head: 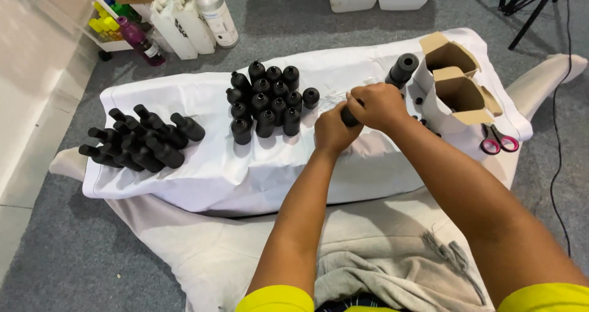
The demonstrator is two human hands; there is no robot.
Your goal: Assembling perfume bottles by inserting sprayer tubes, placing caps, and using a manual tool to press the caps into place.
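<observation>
both fists wrapped round one black bottle (350,117): left hand (334,130) low, right hand (378,105) up top; bottle mostly hidden, axis unclear tbh.

We see small black bottle (349,117), mostly hidden, clasped between our left hand (334,130) and right hand (375,105), above white cloth.

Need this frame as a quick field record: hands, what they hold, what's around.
left hand: gripping the black bottle, beside right hand
right hand: closed over the same bottle
black bottle: mostly hidden between both hands
upright bottles: cluster standing on white cloth
lying bottles: pile on their sides, left end
boxes: two open cartons, right end
scissors: pink-handled, by the boxes
</observation>
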